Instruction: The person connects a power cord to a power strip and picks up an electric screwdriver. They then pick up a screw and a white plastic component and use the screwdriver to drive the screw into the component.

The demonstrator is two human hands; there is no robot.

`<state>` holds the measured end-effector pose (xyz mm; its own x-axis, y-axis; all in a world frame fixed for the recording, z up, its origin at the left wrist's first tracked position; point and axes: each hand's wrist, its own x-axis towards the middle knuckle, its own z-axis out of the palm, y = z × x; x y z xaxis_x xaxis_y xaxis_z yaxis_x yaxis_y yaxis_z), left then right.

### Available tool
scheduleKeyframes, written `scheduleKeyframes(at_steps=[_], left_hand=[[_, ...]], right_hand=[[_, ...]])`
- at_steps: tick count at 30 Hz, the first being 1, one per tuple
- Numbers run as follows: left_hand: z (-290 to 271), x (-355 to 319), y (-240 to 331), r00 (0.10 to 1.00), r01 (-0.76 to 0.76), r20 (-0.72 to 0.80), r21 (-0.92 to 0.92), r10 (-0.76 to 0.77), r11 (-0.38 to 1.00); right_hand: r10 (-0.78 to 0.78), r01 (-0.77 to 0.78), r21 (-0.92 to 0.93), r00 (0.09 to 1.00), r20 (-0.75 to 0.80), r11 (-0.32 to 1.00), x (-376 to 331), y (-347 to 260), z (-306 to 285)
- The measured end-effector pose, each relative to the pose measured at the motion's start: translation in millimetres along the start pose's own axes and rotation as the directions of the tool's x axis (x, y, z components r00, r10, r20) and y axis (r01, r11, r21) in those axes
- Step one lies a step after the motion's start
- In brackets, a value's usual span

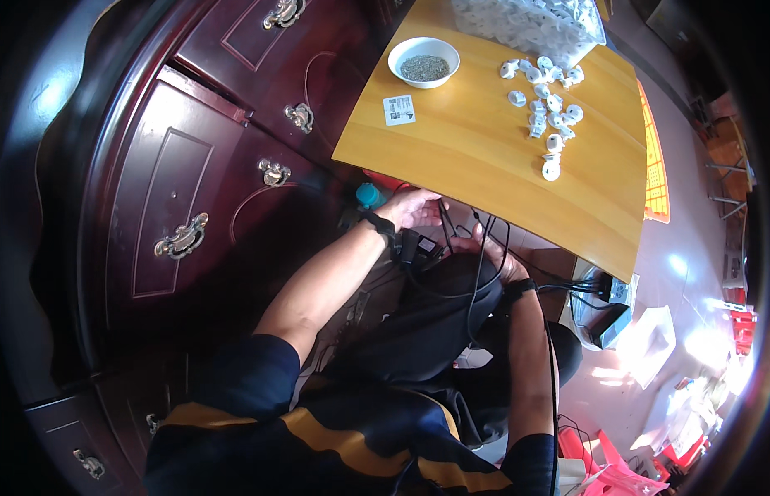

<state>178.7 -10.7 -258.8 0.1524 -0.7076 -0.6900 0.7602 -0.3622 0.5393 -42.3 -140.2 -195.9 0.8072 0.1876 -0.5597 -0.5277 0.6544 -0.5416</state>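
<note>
Head | black cable (445, 225) | between both hands (412, 210) | near wooden table (472, 136)

Cable (479, 277) at fingers (430, 212): smooth, plastic look. Table (476, 132) beyond fingers: glossy wood. Drawers (153, 207) left of fingers: glossy wood, shiny metal handles (183, 237). Trousers (401, 343) below fingers: matt cloth.

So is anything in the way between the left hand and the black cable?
Nothing I can see. The left hand has its fingertips right by the black cable. The table has its edge close by, but not between them. I can't tell how firm the grip is.
</note>
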Motion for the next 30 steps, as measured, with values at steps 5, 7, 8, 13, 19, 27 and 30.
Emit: scheduleKeyframes(at_steps=[5,7,8,13,19,27,30], left_hand=[[5,18,2,0.998,-0.019,0.067,0.141,0.009,0.990],[5,21,-1,0.971,-0.115,0.204,-0.046,0.122,0.992],[10,29,3,0.997,-0.028,0.076,-0.021,0.029,0.999],[-12,42,9,0.995,-0.095,-0.007,0.056,0.096,0.994],[1,15,0,0.952,-0.305,0.022,0.044,0.304,0.951],[0,-8,9,0.975,-0.131,-0.130,0.325,0.181,0.937],[-5,-29,3,0.977,-0.007,-0.195,0.379,0.088,0.925]], right_hand=[[-0.028,0.028,0.028,0.999,0.023,0.999,7,5,-4],[-0.073,0.071,0.075,0.997,0.016,0.995,8,11,-9],[-0.071,0.069,0.057,0.996,0.046,0.996,8,11,-15],[-0.098,0.102,-0.109,0.994,0.043,0.989,10,5,-9],[-0.127,0.126,-0.265,0.992,0.016,0.956,1,4,-16],[-0.216,0.163,-0.409,0.973,-0.085,0.898,4,3,-18],[-0.268,0.204,-0.470,0.961,-0.072,0.859,0,3,-19]])
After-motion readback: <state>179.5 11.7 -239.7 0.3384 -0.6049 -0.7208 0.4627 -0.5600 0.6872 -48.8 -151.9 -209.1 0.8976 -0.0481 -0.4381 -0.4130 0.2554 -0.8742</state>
